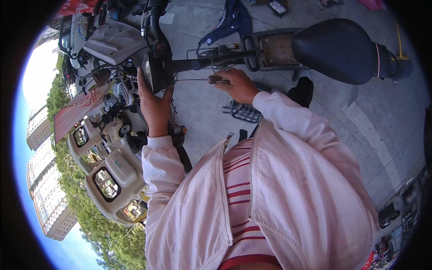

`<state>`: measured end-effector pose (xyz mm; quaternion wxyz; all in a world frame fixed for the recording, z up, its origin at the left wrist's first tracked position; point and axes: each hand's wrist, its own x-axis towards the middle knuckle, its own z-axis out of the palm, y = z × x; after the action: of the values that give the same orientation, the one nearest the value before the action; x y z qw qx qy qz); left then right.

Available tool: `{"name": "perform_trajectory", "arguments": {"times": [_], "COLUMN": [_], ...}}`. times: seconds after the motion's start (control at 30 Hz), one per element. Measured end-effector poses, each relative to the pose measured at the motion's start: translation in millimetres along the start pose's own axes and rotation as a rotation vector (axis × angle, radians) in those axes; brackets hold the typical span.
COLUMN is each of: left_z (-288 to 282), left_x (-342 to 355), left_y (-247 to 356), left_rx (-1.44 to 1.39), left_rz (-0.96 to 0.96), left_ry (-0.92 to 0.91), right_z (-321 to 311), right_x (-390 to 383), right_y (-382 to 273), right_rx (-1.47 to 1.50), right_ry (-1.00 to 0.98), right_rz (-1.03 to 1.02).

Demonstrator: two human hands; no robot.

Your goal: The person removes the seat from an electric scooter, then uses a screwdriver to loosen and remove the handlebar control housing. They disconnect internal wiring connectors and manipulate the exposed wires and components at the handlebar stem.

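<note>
A small electric bike stands across in front of me, its black frame tube running from the handlebar on the left to the seat on the right. My left hand grips the black headlight housing at the bike's front, fingers on one side and thumb on the other. In my right hand is a screwdriver, held by its brown handle. The thin shaft points left, level, and its tip reaches the back of the housing near my left thumb. What the tip meets is too small to make out.
To the right is the bike's black seat. A wire basket pedal shows below the frame. Dark blue cloth lies on the paved ground beyond. Other bikes and a beige three-wheeler stand close on the left. A yellow stand is far right.
</note>
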<state>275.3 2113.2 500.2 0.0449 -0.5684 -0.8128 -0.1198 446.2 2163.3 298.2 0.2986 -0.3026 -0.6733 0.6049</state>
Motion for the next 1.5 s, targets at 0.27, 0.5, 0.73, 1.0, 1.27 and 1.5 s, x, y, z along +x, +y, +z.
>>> {"name": "perform_trajectory", "arguments": {"times": [0.27, 0.5, 0.73, 1.0, 1.27, 1.5], "left_z": [-1.3, -4.8, -62.5, 29.7, 86.1, 89.4], "left_x": [1.8, -7.4, -61.4, -92.6, -35.3, -24.4], "left_y": [2.0, -7.1, 45.6, 79.9, 49.5, 48.2], "left_rx": [0.017, -0.089, -0.889, -1.545, -1.743, -1.858], "left_rz": [0.020, -0.005, -0.243, -0.958, -1.078, -1.157], "left_ry": [0.008, 0.027, 0.047, -0.041, 0.508, 0.669], "right_z": [-8.5, -38.9, -44.4, -54.4, -51.1, -58.3], "right_x": [6.6, 30.8, 45.8, 52.0, 49.8, 48.4], "right_y": [1.5, 5.6, -18.1, -22.1, -38.9, -23.8], "right_rx": [0.225, 0.235, -0.209, -0.382, -0.524, -0.424], "right_ry": [-0.230, -0.547, -0.705, -0.836, -0.584, -0.807], "right_rz": [0.158, 0.258, 0.219, 0.156, 0.122, 0.172]}}
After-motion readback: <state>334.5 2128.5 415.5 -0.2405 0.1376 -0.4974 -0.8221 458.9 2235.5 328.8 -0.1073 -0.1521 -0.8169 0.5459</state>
